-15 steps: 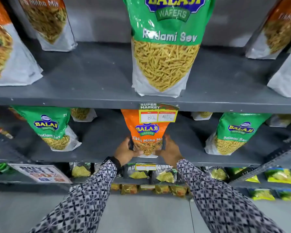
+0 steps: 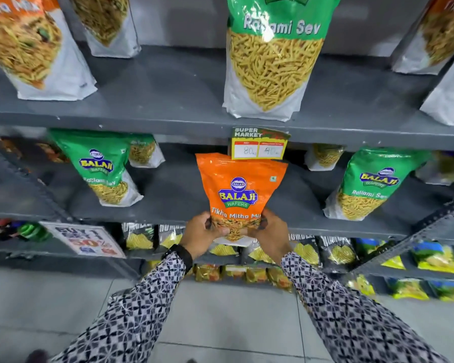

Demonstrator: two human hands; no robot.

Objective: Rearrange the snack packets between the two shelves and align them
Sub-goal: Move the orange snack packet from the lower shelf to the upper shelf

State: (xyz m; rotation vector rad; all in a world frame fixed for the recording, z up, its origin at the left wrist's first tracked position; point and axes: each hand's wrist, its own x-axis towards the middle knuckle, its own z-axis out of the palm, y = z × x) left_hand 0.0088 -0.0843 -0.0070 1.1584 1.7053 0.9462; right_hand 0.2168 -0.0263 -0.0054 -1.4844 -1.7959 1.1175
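An orange Tikha Mitha Mix packet (image 2: pixel 240 189) is held upright in front of the lower grey shelf (image 2: pixel 168 213), its bottom past the shelf's front edge. My left hand (image 2: pixel 201 233) grips its lower left corner and my right hand (image 2: pixel 271 231) grips its lower right. On the upper shelf (image 2: pixel 155 111) a big green Ratlami Sev packet (image 2: pixel 270 61) stands above it. Green Ratlami Sev packets stand on the lower shelf at left (image 2: pixel 102 169) and right (image 2: pixel 370 184). Orange mix packets stand on the upper shelf at far left (image 2: pixel 32 48) and far right (image 2: pixel 440 35).
A price tag (image 2: pixel 258 144) hangs from the upper shelf's edge, just over the orange packet's top. A "50%" offer sign (image 2: pixel 85 241) hangs at lower left. Small black and yellow snack packets (image 2: pixel 333 251) fill the racks below. A grey tiled floor (image 2: pixel 220 323) lies beneath.
Both hands have drawn the orange packet out from under the upper shelf toward me; its whole front now shows and its base has left the lower shelf.
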